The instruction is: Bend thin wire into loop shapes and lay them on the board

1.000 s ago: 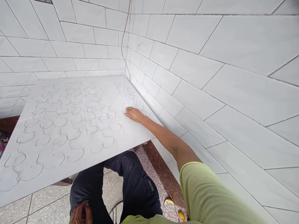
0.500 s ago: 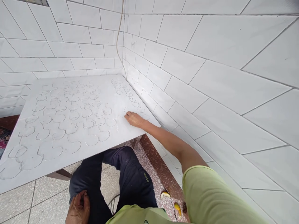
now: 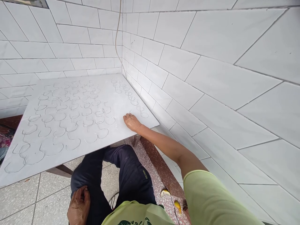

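Observation:
My right hand [image 3: 132, 122] rests on a white board [image 3: 122, 131] near its right front part, fingers curled down and closed. What they hold, if anything, is hidden beneath them. To its left, many thin bent wire pieces [image 3: 73, 143], curved much like hooks or the figure 5, lie in rows over the board. Beyond it, a line of looped wire pieces [image 3: 133, 101] runs along the right edge. My left hand [image 3: 79, 204] lies on my left thigh with thumb and fingers drawn together; I cannot make out anything in it.
White tiled walls [image 3: 175, 62] meet behind the board, and a cable [image 3: 116, 40] hangs down the corner. A wooden table leg [image 3: 59, 170] shows under the front edge. On the speckled floor [image 3: 21, 200] to my right lie yellow and white objects [image 3: 177, 206].
My right hand has shifted slightly left and toward me on the board, uncovering more of the nearest looped wire. The view has turned slightly; my left hand stays on the thigh.

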A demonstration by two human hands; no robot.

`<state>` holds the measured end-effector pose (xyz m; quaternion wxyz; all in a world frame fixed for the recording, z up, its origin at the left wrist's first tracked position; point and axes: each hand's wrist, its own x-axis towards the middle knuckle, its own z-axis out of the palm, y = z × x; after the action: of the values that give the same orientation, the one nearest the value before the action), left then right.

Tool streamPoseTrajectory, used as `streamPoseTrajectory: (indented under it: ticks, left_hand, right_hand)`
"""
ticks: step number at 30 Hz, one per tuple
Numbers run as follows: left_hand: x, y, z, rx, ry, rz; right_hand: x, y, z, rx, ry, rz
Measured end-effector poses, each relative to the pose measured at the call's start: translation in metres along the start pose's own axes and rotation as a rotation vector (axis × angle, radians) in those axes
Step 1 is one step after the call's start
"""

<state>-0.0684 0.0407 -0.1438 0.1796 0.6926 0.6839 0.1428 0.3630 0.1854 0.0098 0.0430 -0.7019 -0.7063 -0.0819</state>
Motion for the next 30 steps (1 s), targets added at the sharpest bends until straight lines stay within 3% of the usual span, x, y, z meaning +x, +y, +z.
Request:
streamPoseTrajectory:
  ticks: [5,8,9,12,16,20,25,30]
  left_hand:
    - [-0.002,0.0,-0.003,-0.074,0.004,0.025]
    - [-0.007,0.023,-0.018,-0.243,-0.023,-0.009]
    - [-0.01,0.037,-0.026,-0.297,-0.043,-0.035]
    - [-0.015,0.095,-0.061,-0.526,-0.118,-0.024]
    - [-0.012,0.177,-0.104,-0.839,-0.179,0.047]
    - [-0.002,0.222,-0.116,-0.96,-0.052,0.147]
    - [-0.001,0.225,-0.109,-0.961,0.077,0.146]
    - [-0.003,0.212,-0.108,-0.948,0.026,0.113]
  right_hand:
    - [-0.016,0.014,-0.018,0.07,0.093,0.055]
    - [-0.038,0.014,-0.036,0.147,0.214,0.17]
    - [-0.047,0.01,-0.043,0.238,0.282,0.225]
    - [-0.078,-0.017,-0.06,0.958,0.549,0.369]
    - [-0.112,-0.072,-0.078,1.521,0.495,0.391]
    - [-0.132,-0.121,-0.079,1.809,0.394,0.37]
    - [-0.149,-0.152,-0.06,1.826,0.302,0.396]
    - [-0.158,-0.161,-0.052,1.7,0.211,0.356]
